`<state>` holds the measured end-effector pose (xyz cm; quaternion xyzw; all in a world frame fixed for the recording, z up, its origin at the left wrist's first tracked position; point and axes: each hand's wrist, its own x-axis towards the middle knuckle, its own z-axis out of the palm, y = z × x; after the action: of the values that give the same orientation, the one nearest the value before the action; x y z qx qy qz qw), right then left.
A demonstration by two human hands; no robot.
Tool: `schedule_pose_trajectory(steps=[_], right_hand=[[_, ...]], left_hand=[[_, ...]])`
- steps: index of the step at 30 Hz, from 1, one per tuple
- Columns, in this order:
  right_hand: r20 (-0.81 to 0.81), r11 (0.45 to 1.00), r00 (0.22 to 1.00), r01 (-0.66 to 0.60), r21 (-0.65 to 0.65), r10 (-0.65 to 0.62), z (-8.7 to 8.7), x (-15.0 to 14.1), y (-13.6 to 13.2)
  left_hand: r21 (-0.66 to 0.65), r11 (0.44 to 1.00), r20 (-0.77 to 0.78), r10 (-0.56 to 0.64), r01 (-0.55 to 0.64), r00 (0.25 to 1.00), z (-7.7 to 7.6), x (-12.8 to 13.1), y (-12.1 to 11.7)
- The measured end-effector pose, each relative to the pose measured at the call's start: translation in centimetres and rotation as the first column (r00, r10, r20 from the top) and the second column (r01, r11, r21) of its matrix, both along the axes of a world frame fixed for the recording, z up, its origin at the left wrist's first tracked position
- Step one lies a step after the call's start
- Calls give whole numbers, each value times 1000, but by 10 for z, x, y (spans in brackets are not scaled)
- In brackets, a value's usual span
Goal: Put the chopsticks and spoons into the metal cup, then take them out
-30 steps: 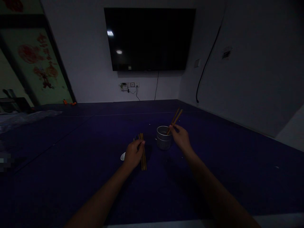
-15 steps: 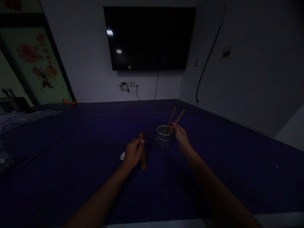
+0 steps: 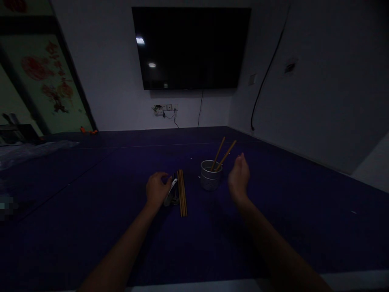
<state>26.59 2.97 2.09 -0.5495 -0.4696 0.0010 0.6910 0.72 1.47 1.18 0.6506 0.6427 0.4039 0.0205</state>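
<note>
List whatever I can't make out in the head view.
Head view:
- Lower ends of the two upright chopsticks: hidden by the metal cup's wall.
- Left hand's grip on the white handle, if any: too dark.
- Clear plastic: cut off by the left edge.

Head-worn view, forward and down over both hands (image 3: 197, 184).

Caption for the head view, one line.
Two upright chopsticks lean in a metal cup near the right hand; left hand by spoons and loose chopsticks.
</note>
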Motion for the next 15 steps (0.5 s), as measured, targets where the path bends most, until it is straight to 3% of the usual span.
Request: schedule_pose_trajectory(steps=[2,5,7,10,13,15], right_hand=[[45,985,990,124,118,-130,9,-10,-16],[230,980,971,15,199,-61,16,-32,-38],[416,980,904,-163,115,102,14,-47,-46],[635,924,695,-372,-85,338,5,-67,-49],[721,846,468,-422,-326,511,-5,-79,-47],[723,802,366,-388,-455,586,-9,-83,-44]], left_hand=[[-62,998,-100,4,-11,995,-1,-1,0],[-156,987,-206,-4,-28,979,-4,-1,-2],[-201,979,-235,-8,-41,972,-6,0,-2],[-252,967,-244,-32,-31,969,-7,-1,-2],[-293,956,-225,-44,-24,973,-8,-2,-1],[-312,950,-198,-39,-25,979,-8,-4,0]])
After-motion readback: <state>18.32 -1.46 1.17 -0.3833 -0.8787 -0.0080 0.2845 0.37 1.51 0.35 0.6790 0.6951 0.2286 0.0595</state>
